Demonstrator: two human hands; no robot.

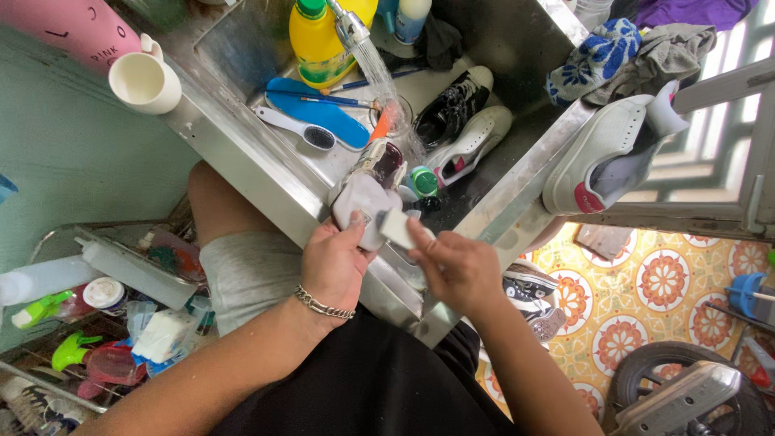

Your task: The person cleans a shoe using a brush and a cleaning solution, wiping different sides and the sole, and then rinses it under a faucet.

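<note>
My left hand [333, 262], with a chain bracelet on the wrist, grips a grey and white shoe [367, 194] at its heel over the edge of a steel sink [242, 137]. My right hand [456, 266] pinches a small white block [395, 228], like a sponge or eraser, against the shoe's heel. Water runs from the tap [349, 24] down onto the far end of the shoe.
In the sink lie a black shoe [452, 105], a white shoe [476, 137], a blue insole [323, 113], a brush [299, 129] and a yellow bottle [319, 40]. Another white shoe [601, 153] rests on the sink's right rim. A basket of bottles [89, 323] stands at the left.
</note>
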